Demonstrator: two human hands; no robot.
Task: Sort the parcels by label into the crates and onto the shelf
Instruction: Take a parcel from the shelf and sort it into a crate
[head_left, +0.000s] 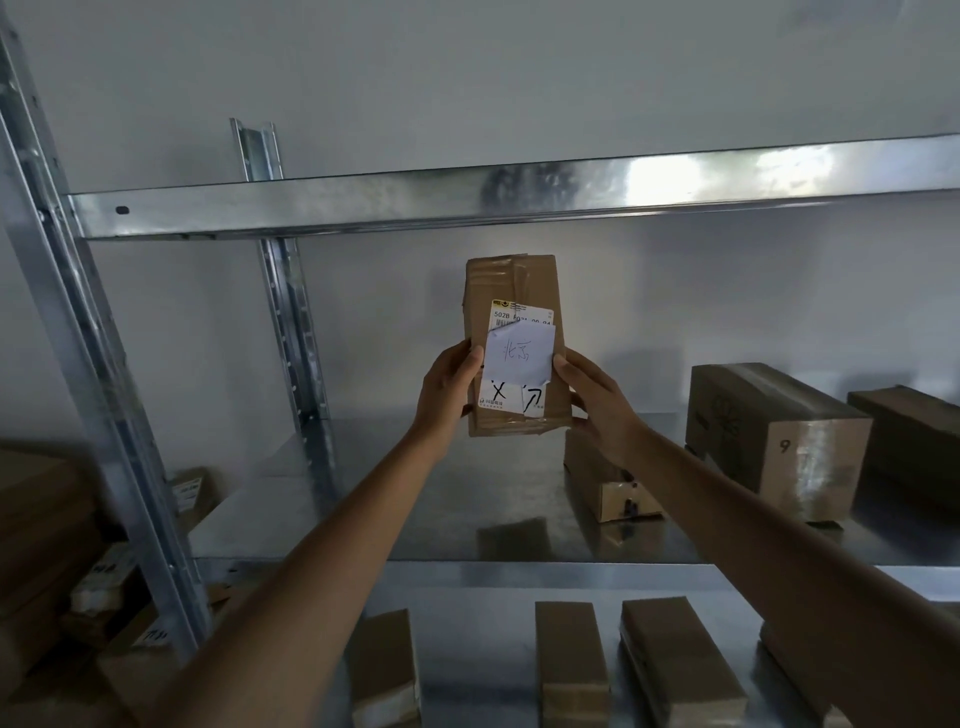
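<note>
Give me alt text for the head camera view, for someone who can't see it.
A person's left hand and right hand hold a taped cardboard parcel upright, its handwritten paper label facing the camera, in front of a metal shelf. More cardboard boxes sit on the shelf at right.

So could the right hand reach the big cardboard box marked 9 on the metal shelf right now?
Probably not yet: the right hand shares a grip with the left hand on the tall brown labelled parcel. The box marked 9 stands unobstructed nearby.
</note>
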